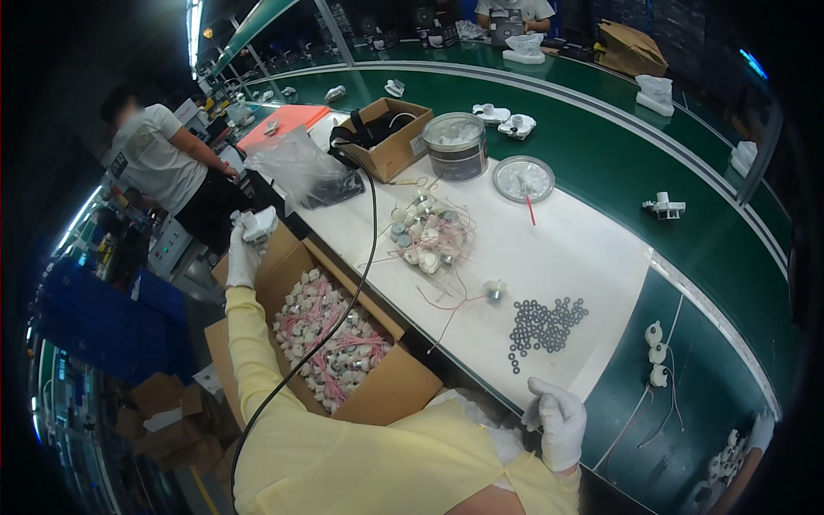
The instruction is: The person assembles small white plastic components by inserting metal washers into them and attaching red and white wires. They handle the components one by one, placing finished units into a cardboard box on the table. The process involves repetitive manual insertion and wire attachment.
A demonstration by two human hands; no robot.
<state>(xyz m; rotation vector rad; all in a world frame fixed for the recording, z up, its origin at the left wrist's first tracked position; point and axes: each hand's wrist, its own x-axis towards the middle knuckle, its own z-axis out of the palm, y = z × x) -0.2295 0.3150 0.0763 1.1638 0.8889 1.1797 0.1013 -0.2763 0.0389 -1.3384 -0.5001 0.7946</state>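
My left hand [241,260], in a white glove, is closed on a white plastic housing [258,225]. I hold it up beyond the far left side of an open cardboard box [390,386]. Inside this box lie many small white motors with pink wires [330,343]. Also gloved, my right hand [562,425] hovers by the table's near edge, fingers loosely curled and apart, with nothing visible in them. Farther up the white table [592,275] from it lie small dark ring washers [545,330]. A single wired motor [494,291] sits beside them, and a heap of wired motors [429,232] is farther back.
A metal tin [456,148], a round lid [524,178] with a red-handled brush and a small carton [382,142] stand along the back. A black cable [372,232] hangs across the view. The green conveyor [592,163] carries white housings. Another person [167,163] stands left; another's hand [760,433] shows lower right.
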